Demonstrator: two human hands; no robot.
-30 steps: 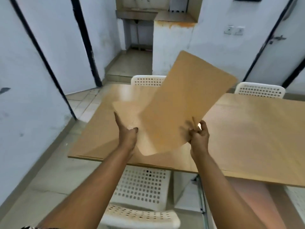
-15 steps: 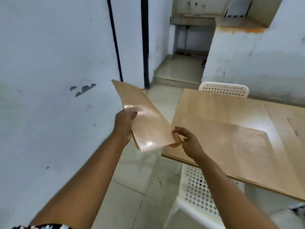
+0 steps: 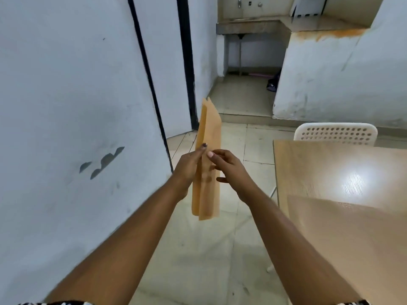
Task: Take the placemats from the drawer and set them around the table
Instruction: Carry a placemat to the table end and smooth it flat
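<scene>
A stack of tan placemats (image 3: pixel 209 133) stands nearly on edge in the air over the tiled floor, left of the table. My left hand (image 3: pixel 189 168) grips the stack from the left. My right hand (image 3: pixel 226 168) rests its fingertips on the stack's right face, fingers spread. One tan placemat (image 3: pixel 343 234) lies flat on the near left corner of the wooden table (image 3: pixel 308 164). No drawer is in view.
A white perforated chair (image 3: pixel 334 134) stands at the table's far side. A white wall (image 3: pixel 66 106) with black door frames runs close on the left. Beyond a low step lies a tiled alcove with a steel counter (image 3: pixel 251 25).
One placemat went from my right hand onto the table corner. My view swung left, the held stack turned upright, and my right hand came back to it.
</scene>
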